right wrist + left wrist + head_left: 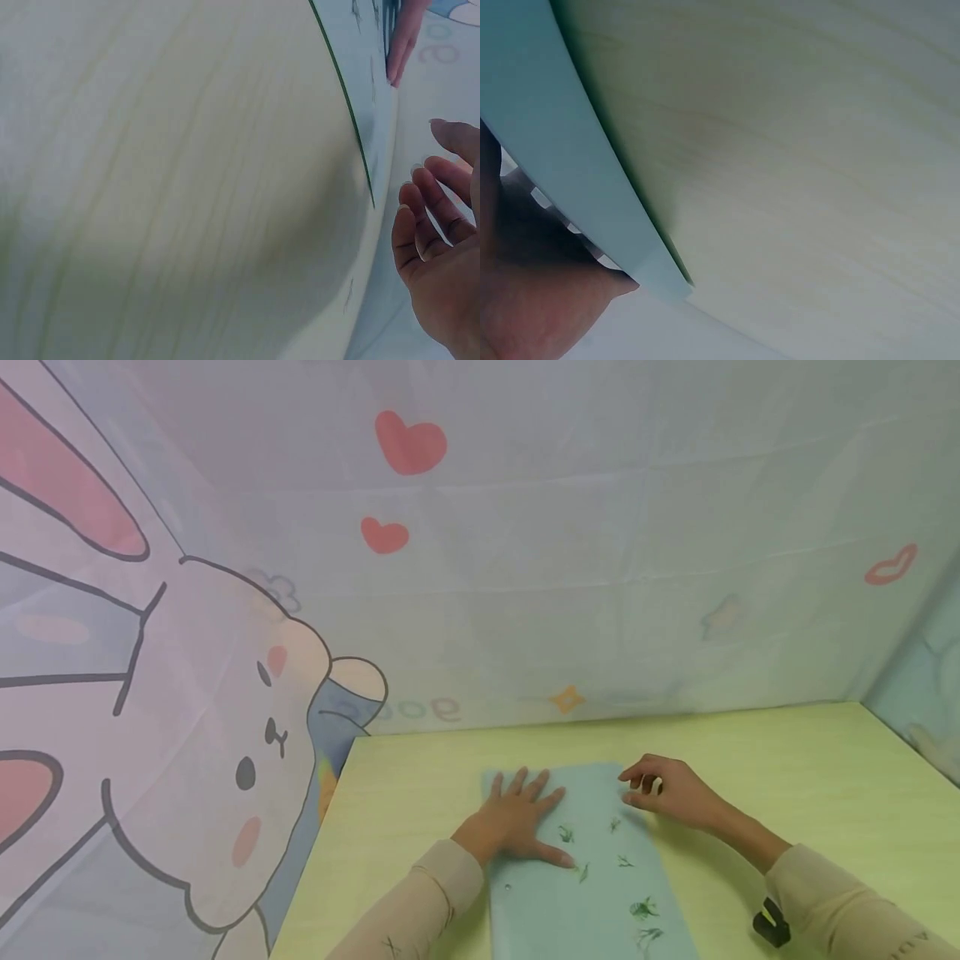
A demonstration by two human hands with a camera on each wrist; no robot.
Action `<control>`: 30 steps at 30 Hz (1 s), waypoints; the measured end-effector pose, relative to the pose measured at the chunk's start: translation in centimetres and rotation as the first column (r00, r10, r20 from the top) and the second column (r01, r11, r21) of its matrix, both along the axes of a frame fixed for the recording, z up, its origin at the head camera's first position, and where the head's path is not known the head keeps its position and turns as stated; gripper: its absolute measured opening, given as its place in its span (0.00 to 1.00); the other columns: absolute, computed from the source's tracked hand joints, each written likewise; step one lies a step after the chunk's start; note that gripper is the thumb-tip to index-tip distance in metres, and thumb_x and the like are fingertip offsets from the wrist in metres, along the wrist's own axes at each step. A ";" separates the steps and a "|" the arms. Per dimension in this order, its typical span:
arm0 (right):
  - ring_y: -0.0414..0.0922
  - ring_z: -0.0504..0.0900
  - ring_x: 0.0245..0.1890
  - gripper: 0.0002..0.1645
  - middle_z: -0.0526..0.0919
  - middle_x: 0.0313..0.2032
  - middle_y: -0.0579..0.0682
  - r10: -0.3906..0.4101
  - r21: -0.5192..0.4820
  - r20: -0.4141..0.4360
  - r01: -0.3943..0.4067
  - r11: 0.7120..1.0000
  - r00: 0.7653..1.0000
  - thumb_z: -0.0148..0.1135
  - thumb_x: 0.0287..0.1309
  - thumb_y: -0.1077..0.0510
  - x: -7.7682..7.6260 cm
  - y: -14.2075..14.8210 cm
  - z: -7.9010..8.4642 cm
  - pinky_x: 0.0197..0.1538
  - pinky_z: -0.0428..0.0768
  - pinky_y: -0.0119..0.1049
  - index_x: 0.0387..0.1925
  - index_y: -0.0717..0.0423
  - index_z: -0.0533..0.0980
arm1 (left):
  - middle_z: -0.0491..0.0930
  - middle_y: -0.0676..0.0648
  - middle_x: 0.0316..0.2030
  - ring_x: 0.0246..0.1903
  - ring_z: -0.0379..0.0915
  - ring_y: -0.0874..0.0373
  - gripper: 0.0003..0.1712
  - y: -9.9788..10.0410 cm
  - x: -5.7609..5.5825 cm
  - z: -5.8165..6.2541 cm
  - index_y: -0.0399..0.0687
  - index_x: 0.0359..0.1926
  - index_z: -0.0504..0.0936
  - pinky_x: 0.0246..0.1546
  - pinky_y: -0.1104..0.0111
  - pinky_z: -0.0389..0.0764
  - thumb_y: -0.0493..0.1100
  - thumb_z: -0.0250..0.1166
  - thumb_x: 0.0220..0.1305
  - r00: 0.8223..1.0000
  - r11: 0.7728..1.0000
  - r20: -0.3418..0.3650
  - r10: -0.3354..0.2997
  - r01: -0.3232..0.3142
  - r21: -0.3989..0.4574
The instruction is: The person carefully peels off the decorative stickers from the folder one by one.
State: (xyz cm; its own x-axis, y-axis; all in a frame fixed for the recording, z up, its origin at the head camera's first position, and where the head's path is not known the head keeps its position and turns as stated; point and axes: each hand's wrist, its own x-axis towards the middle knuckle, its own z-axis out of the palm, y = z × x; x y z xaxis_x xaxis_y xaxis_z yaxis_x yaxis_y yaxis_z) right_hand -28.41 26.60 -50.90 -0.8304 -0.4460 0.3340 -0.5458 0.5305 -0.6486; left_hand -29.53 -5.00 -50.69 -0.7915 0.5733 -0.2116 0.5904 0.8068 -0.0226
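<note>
A pale blue sheet (540,910) lay on the yellow table (787,760), and the left hand (513,822) rested on its far left part with the fingers spread apart, the thumb close to one of the small green sprigs (643,907) scattered over the sheet. The right hand (675,793) hung near the sheet's far right corner, its fingers loosely bent and the thumb apart from the forefinger; whether the sprigs were printed or loose could not be told.
</note>
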 end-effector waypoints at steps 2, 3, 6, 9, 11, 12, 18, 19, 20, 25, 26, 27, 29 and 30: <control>0.37 0.80 0.35 0.15 0.81 0.38 0.40 0.013 0.001 -0.001 -0.013 1.000 1.000 0.74 0.67 0.56 0.0 -0.4 -0.1 0.37 0.81 0.34 0.51 0.60 0.86 | 0.40 0.51 0.86 0.84 0.34 0.43 0.68 -0.1 -0.1 0.1 0.70 0.86 0.49 0.79 0.38 0.41 0.91 0.59 0.51 1.000 1.000 0.004 0.004 -0.004 0.005; 0.37 0.80 0.35 0.15 0.81 0.38 0.40 0.020 0.000 0.001 -0.020 1.000 1.000 0.74 0.67 0.56 0.1 -0.6 -0.1 0.37 0.81 0.34 0.51 0.60 0.86 | 0.40 0.51 0.86 0.84 0.34 0.43 0.68 -0.2 -0.1 0.1 0.70 0.86 0.49 0.79 0.38 0.41 0.90 0.59 0.51 1.000 1.000 0.006 0.006 -0.006 0.004; 0.37 0.80 0.36 0.16 0.81 0.38 0.41 0.035 0.003 0.010 -0.035 0.999 0.999 0.74 0.67 0.56 0.0 -1.1 -0.4 0.38 0.82 0.34 0.51 0.61 0.86 | 0.41 0.51 0.86 0.84 0.34 0.44 0.68 -0.3 -0.2 0.3 0.70 0.86 0.50 0.79 0.39 0.41 0.90 0.60 0.51 1.000 1.000 0.006 0.012 -0.012 0.007; 0.37 0.80 0.35 0.16 0.81 0.37 0.43 0.051 0.006 0.007 -0.051 0.999 0.999 0.74 0.66 0.57 0.0 -1.5 -0.6 0.38 0.83 0.34 0.50 0.62 0.86 | 0.41 0.51 0.86 0.84 0.35 0.43 0.68 -0.4 -0.2 0.5 0.69 0.86 0.50 0.79 0.38 0.41 0.89 0.61 0.52 1.000 1.000 0.007 0.011 -0.011 0.009; 0.37 0.79 0.35 0.15 0.82 0.37 0.44 0.059 0.008 0.003 -0.059 0.998 0.998 0.75 0.65 0.58 -0.1 -1.8 -0.8 0.37 0.82 0.34 0.50 0.62 0.86 | 0.41 0.50 0.86 0.84 0.35 0.43 0.68 -0.4 -0.1 0.6 0.68 0.86 0.50 0.79 0.38 0.41 0.89 0.61 0.52 1.000 1.000 0.009 0.009 -0.009 0.010; 0.38 0.79 0.35 0.15 0.82 0.37 0.45 0.067 0.008 -0.002 -0.067 0.998 0.998 0.75 0.65 0.58 -0.1 -1.9 -0.9 0.36 0.82 0.34 0.49 0.63 0.86 | 0.42 0.50 0.86 0.84 0.35 0.42 0.68 -0.3 -0.1 0.6 0.68 0.86 0.50 0.79 0.38 0.41 0.89 0.61 0.52 1.000 1.000 0.010 0.007 -0.007 0.010; 0.42 0.80 0.35 0.15 0.83 0.37 0.46 0.075 0.036 -0.022 -0.074 0.997 0.997 0.77 0.63 0.57 -0.1 -2.3 -1.4 0.36 0.81 0.34 0.48 0.62 0.87 | 0.41 0.49 0.86 0.84 0.35 0.42 0.68 -0.2 0.1 0.7 0.67 0.86 0.49 0.79 0.37 0.42 0.89 0.60 0.52 1.000 1.000 0.010 0.003 -0.003 0.000; 0.42 0.80 0.35 0.15 0.83 0.37 0.46 0.072 0.041 -0.018 -0.071 0.997 0.997 0.77 0.63 0.56 -0.1 -2.4 -1.5 0.36 0.81 0.33 0.47 0.61 0.87 | 0.41 0.49 0.86 0.84 0.35 0.42 0.68 -0.2 0.1 0.7 0.68 0.86 0.49 0.79 0.37 0.42 0.89 0.60 0.52 1.000 1.000 0.009 0.004 -0.004 -0.001; 0.42 0.80 0.35 0.15 0.83 0.37 0.46 0.074 0.044 -0.019 -0.073 0.996 0.997 0.77 0.63 0.56 0.0 -2.4 -1.6 0.36 0.81 0.33 0.47 0.61 0.87 | 0.41 0.50 0.86 0.84 0.35 0.42 0.68 -0.2 0.2 0.6 0.68 0.86 0.49 0.79 0.37 0.42 0.89 0.60 0.52 1.000 1.000 0.007 0.004 -0.004 -0.002; 0.40 0.80 0.35 0.15 0.83 0.38 0.45 0.069 0.065 -0.015 -0.068 0.996 0.997 0.78 0.62 0.55 -0.1 -2.4 -1.7 0.37 0.81 0.35 0.46 0.59 0.87 | 0.41 0.49 0.86 0.84 0.35 0.42 0.68 -0.2 0.1 0.6 0.67 0.86 0.49 0.79 0.38 0.42 0.89 0.60 0.52 1.000 1.000 0.005 0.005 -0.005 0.005; 0.40 0.80 0.34 0.14 0.83 0.38 0.45 0.069 0.072 -0.017 -0.067 0.995 0.998 0.78 0.62 0.56 -0.1 -2.4 -1.8 0.37 0.82 0.35 0.46 0.58 0.88 | 0.41 0.49 0.86 0.84 0.35 0.42 0.68 -0.2 0.1 0.5 0.67 0.86 0.49 0.79 0.38 0.42 0.89 0.61 0.52 1.000 1.000 0.007 0.004 -0.004 0.007; 0.40 0.80 0.35 0.13 0.83 0.39 0.45 0.067 0.079 -0.016 -0.066 0.995 0.998 0.78 0.62 0.56 -0.1 -2.4 -1.8 0.38 0.82 0.36 0.45 0.58 0.88 | 0.40 0.49 0.86 0.84 0.35 0.42 0.68 -0.2 0.1 0.5 0.67 0.86 0.49 0.79 0.37 0.42 0.89 0.61 0.52 1.000 1.000 0.009 0.004 -0.004 0.009; 0.40 0.79 0.35 0.12 0.83 0.39 0.45 0.065 0.096 -0.012 -0.064 0.993 0.998 0.78 0.62 0.56 0.0 -2.4 -1.8 0.39 0.82 0.36 0.45 0.57 0.88 | 0.40 0.49 0.86 0.84 0.34 0.42 0.69 -0.2 0.1 0.5 0.67 0.86 0.49 0.79 0.37 0.41 0.89 0.61 0.52 1.000 1.000 0.011 0.003 -0.003 0.010; 0.40 0.79 0.35 0.12 0.83 0.39 0.45 0.064 0.104 -0.009 -0.063 0.993 0.998 0.78 0.62 0.56 0.0 -2.4 -1.8 0.39 0.82 0.36 0.45 0.57 0.88 | 0.40 0.49 0.86 0.84 0.34 0.41 0.69 -0.2 0.1 0.5 0.67 0.86 0.48 0.79 0.37 0.41 0.89 0.61 0.52 1.000 1.000 0.010 0.003 -0.003 0.010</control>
